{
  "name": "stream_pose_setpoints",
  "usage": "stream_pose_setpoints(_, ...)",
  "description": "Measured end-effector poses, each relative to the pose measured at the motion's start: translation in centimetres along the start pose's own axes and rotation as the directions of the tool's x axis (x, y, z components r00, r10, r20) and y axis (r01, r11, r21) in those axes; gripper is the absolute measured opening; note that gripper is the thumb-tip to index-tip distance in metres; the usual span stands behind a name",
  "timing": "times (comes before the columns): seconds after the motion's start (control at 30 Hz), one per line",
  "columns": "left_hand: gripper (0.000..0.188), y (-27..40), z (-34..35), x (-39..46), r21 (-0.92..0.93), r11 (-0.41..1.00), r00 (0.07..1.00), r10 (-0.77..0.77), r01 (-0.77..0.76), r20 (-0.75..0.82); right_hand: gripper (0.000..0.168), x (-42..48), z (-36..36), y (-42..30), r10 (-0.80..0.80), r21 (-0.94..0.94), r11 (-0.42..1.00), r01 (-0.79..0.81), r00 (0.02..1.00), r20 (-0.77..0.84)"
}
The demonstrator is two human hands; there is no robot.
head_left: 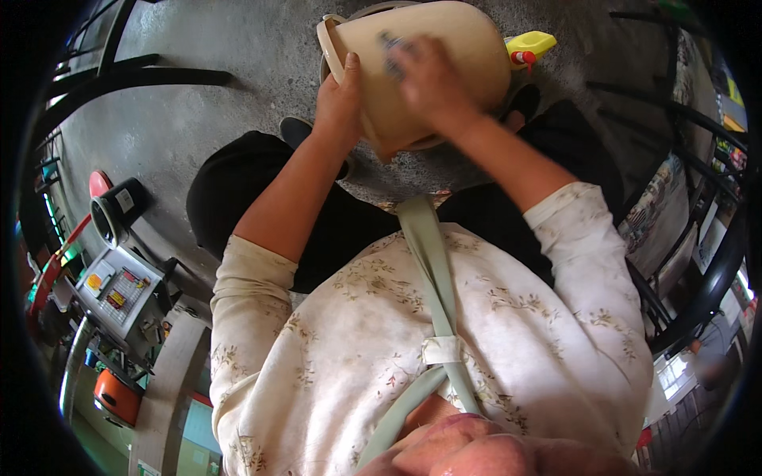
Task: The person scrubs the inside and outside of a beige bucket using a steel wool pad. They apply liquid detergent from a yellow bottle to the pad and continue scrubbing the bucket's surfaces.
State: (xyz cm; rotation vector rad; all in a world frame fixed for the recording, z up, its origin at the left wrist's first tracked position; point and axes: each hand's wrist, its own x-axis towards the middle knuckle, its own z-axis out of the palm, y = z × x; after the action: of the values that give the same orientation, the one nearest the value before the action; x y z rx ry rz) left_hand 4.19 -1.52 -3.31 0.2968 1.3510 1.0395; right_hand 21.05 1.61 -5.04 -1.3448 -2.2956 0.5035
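Note:
A cream plastic bucket or bin (458, 35) lies tilted on its side between my knees, its raised rim towards the left. My left hand (340, 104) grips it by the rim edge, with the thumb on the outside. Pressed to the curved outer wall is my right hand (431, 80), blurred by motion. Its fingers hold a small greyish scrubbing pad or cloth (392, 56), too blurred to tell which. Part of a round basin (324, 70) shows beneath the bucket, mostly hidden by it. Just right of the bucket is a yellow bottle (531, 44) with a red cap.
Speckled grey concrete floor (250, 35) surrounds my feet. Black curved furniture legs (149, 77) stand at left, with more black metal frames (661, 101) at right. A black bin (122, 208) and a wire-racked tray (125, 291) are at lower left, near an orange case (116, 397).

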Motion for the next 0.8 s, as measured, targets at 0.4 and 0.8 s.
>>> stream_pose_setpoints(0.4, 0.046, -2.2, -1.6, 2.3, 0.054, 0.994, 0.992, 0.096, -0.092, -0.085, 0.036, 2.2, -2.2, 8.4, 0.025, -0.419, 0.905, -0.078, 0.991, -0.131)
stream_pose_setpoints(0.8, 0.058, -1.6, -1.9, 2.0, 0.005, 0.995, 0.993, 0.102, -0.102, -0.054, 0.05, 0.0, -3.0, 2.9, 0.006, -0.233, 0.971, -0.05, 0.983, -0.184)
